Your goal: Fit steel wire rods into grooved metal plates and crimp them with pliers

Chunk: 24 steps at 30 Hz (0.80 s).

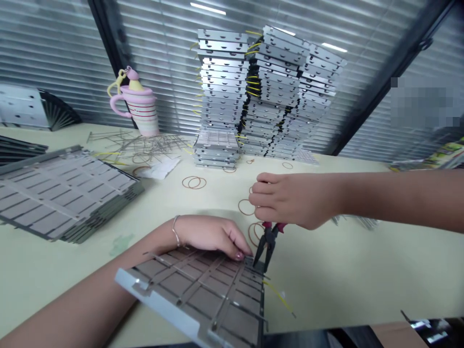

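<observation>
a gridded metal-edged panel (pixel 208 290) slants above the pale table (pixel 344 285), a yellow wire (pixel 280 294) sticking out from its right side. the left hand (pixel 212 236) grips its far edge, thumb on top. the right hand (pixel 290 199) is closed round the red handles of black-nosed pliers (pixel 268 240), their parted jaws at the panel's far right corner. beyond lie thin orange rings (pixel 188 187); to the left, a pile of similar panels (pixel 68 191). farther back, a pink cup (pixel 144 111) and tall stacks of panels (pixel 223 92) stand before blinds (pixel 170 34).
</observation>
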{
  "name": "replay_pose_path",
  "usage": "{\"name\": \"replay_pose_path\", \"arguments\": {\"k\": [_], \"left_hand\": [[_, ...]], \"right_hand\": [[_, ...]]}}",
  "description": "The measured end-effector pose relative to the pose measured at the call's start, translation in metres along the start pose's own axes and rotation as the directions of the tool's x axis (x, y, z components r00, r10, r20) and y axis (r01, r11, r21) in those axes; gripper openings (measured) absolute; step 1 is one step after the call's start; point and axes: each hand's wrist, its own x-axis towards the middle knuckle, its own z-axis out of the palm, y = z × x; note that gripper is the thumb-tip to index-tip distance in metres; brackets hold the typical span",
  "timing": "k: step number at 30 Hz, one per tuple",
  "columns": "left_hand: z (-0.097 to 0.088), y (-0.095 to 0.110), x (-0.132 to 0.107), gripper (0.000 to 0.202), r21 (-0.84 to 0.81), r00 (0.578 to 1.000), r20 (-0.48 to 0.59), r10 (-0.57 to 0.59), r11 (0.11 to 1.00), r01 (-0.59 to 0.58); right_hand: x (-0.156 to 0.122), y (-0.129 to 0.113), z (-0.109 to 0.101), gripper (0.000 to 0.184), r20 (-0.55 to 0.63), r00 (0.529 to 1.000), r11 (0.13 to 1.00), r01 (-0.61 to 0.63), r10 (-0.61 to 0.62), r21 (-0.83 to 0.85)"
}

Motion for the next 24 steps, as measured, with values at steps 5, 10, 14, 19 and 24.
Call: {"name": "replay_pose_path", "arguments": {"k": [5,10,14,19,24], "left_hand": [[-0.002,0.001,0.0,0.024,-0.036,1.0,0.028,-0.006,0.999,0.007],[-0.001,-0.003,0.001,0.028,-0.104,0.999,0.017,-0.039,0.994,0.04],[-0.002,-0.009,0.0,0.024,-0.101,0.999,-0.022,-0.037,0.994,0.034],[-0.021,-0.001,-0.018,0.031,-0.068,0.861,-0.504,0.07,0.99,-0.121],[-0.051,0.028,-0.05,0.045,-0.156,0.313,-0.948,-0.062,0.946,-0.285]], "right_hand": [[0.001,-0.013,-0.002,0.015,-0.06,0.996,0.991,-0.067,0.06,-0.117],[-0.021,-0.018,-0.011,0.031,-0.06,0.98,0.978,-0.195,0.191,-0.069],[-0.048,-0.026,0.0,0.014,-0.166,0.879,0.894,-0.448,0.446,0.032],[-0.058,-0.043,0.048,0.018,-0.225,0.515,0.554,-0.681,0.827,0.478],[-0.046,-0.053,0.096,0.02,-0.136,0.295,0.294,-0.599,0.946,0.745]]}}
